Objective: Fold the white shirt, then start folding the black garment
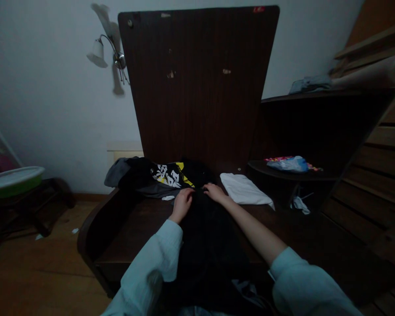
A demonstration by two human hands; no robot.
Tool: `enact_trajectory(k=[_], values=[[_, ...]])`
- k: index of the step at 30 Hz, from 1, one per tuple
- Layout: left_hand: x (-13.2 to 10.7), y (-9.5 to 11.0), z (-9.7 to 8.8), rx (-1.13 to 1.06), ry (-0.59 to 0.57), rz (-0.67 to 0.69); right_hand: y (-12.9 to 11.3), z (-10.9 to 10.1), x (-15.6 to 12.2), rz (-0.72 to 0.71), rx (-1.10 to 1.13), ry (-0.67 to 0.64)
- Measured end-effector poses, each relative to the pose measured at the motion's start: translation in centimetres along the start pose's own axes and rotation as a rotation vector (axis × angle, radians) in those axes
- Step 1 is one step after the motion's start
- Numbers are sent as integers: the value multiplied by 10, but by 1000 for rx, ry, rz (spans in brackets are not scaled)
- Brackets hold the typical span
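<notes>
A black garment (207, 245) lies lengthwise on a dark wooden desk (128, 232), running from my lap to the far side. My left hand (183, 202) rests on its far left edge with fingers curled down onto the cloth. Beside it, my right hand (213, 192) presses on the garment's far end, fingers bent and gripping the fabric. Just beyond both hands lies a heap of dark clothes with a yellow and white print (164, 176). A folded white cloth (245, 188) sits to the right of my right hand.
A tall dark board (197, 83) stands against the wall behind the desk. On the right, a dark shelf unit (316, 131) carries a blue plastic bag (288, 163). A wall lamp (110, 52) hangs upper left. A green-rimmed basin (13, 181) sits at far left.
</notes>
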State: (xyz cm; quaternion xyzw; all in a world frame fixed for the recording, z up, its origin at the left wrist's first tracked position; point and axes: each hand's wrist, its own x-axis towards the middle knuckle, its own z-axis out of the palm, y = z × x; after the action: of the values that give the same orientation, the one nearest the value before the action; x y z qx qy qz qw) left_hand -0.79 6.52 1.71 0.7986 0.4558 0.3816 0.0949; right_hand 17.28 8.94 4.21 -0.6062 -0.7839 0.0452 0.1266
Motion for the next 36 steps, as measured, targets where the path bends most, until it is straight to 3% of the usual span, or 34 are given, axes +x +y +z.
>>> enact_trajectory(k=[3, 6, 9, 11, 17, 24, 31, 36], values=[[4, -10, -9, 85, 99, -253, 1, 0, 2, 47, -3, 33], [4, -16, -9, 92, -9, -406, -3, 3, 4, 58, 26, 92], [4, -20, -7, 73, -78, -468, -11, 15, 4, 80, 236, 256], [5, -22, -6, 57, -76, -481, -16, 27, 4, 87, 370, 318], [6, -27, -3, 16, -56, -504, -20, 51, 2, 72, 465, 300], [3, -23, 1, 31, -26, -491, -15, 59, 6, 49, 538, 336], [2, -19, -2, -10, -89, -318, -12, 62, 5, 24, 544, 405], [1, -19, 1, -15, -101, -293, -12, 62, 5, 39, 550, 432]])
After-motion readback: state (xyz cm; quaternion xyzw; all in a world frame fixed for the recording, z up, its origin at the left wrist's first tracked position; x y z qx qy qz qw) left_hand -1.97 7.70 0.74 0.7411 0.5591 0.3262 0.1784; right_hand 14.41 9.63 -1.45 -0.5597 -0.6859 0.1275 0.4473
